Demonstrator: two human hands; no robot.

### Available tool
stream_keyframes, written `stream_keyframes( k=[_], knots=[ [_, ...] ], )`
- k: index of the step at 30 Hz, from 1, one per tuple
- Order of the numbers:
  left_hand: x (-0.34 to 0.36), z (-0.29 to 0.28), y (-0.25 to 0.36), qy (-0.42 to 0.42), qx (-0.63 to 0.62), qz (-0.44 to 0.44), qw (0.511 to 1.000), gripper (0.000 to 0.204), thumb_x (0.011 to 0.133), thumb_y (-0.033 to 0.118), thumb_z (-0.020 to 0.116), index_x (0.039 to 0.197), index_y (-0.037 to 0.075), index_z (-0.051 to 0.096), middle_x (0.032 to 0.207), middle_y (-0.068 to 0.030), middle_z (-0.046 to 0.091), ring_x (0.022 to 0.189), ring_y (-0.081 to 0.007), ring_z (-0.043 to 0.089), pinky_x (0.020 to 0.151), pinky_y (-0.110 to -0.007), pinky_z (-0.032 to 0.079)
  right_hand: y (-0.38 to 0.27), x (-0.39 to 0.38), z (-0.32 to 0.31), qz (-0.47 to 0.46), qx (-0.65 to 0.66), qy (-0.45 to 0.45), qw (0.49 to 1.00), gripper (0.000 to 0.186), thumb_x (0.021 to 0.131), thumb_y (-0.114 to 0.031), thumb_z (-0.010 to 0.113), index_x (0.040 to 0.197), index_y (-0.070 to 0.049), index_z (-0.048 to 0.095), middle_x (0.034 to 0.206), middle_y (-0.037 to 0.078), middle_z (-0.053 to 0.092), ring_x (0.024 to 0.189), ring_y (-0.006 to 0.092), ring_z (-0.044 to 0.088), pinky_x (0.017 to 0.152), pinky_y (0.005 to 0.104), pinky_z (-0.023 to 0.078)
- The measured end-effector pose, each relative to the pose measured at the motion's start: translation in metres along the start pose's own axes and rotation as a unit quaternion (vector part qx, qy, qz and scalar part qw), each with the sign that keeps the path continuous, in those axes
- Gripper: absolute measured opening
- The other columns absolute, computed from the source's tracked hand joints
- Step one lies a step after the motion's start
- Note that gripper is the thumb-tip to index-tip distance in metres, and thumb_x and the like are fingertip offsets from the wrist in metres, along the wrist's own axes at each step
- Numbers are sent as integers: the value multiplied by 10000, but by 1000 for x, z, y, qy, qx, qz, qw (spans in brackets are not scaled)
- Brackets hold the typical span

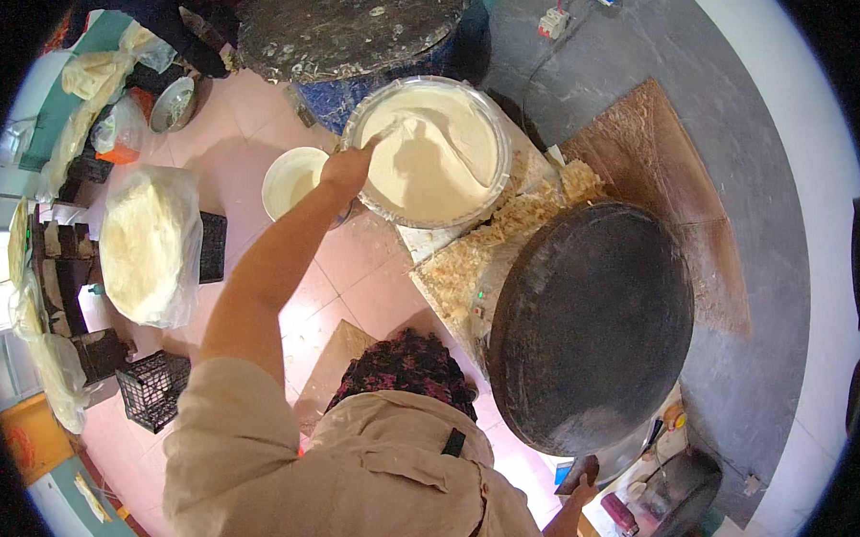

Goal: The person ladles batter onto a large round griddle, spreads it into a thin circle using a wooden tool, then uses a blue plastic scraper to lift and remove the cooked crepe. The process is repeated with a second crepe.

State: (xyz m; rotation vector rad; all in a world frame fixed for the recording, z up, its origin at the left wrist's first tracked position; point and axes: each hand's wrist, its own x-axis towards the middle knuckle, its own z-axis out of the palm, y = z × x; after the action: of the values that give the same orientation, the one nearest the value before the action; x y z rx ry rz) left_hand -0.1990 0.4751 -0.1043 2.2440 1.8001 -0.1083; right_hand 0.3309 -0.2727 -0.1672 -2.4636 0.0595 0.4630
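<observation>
My left hand reaches over the near-left rim of a large round tub. Its fingers are closed round a batter-coated utensil, whose far end is sunk in the pale, thick batter. A curved ridge runs across the batter's surface. Low on the right, my right hand grips a flat brown scraper-like piece beside the near edge of a big black round griddle. The griddle's dark top holds no food. A white bucket with some pale batter stands left of the tub.
Crumbly flakes cover the surface between tub and griddle. Behind stands a blue drum with a dark round lid. Left are a plastic-wrapped stack of pale flatbreads and a black crate. A pink bottle stands near the griddle. Another person is at the far left.
</observation>
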Motion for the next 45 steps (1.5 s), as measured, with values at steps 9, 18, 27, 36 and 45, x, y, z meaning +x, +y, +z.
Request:
stream_keyframes(
  k=[9,18,27,36,45],
  knots=[
    [25,143,32,-116,-663,-202,712,145,884,129,499,1024,89,503,709,-85,568,522,-200,523,458,-360,446,83,25,-31,15,-235,93,967,515,773,-319,758,1074,82,643,1004,252,671,848,368,652,780,433,526],
    [-22,111,48,-276,-931,-211,110,315,1027,247,392,768,68,397,627,10,374,416,-61,351,357,-191,330,5,0,-55,-48,-40,24,998,525,747,-158,746,1175,102,589,1098,225,652,912,338,646,822,413,539],
    [-51,102,52,-336,-936,-98,-34,348,1047,255,325,777,43,385,614,1,348,371,-58,338,324,-175,359,33,25,-75,-109,8,50,993,487,763,-159,740,1151,100,602,1065,248,662,924,367,648,855,424,525],
    [-84,31,62,-273,-931,-109,215,238,1028,212,384,851,65,443,638,19,395,366,-48,332,307,-177,318,-13,23,-68,-37,-204,99,973,521,740,-257,759,1092,106,633,1032,264,669,870,369,666,797,441,530],
    [-123,-50,44,19,-474,11,880,441,925,113,516,1363,75,488,861,-88,638,704,-171,592,655,-286,489,-45,15,-54,-90,-201,122,968,550,769,-349,734,1100,81,639,1030,262,669,870,366,655,777,428,521]
  ],
)
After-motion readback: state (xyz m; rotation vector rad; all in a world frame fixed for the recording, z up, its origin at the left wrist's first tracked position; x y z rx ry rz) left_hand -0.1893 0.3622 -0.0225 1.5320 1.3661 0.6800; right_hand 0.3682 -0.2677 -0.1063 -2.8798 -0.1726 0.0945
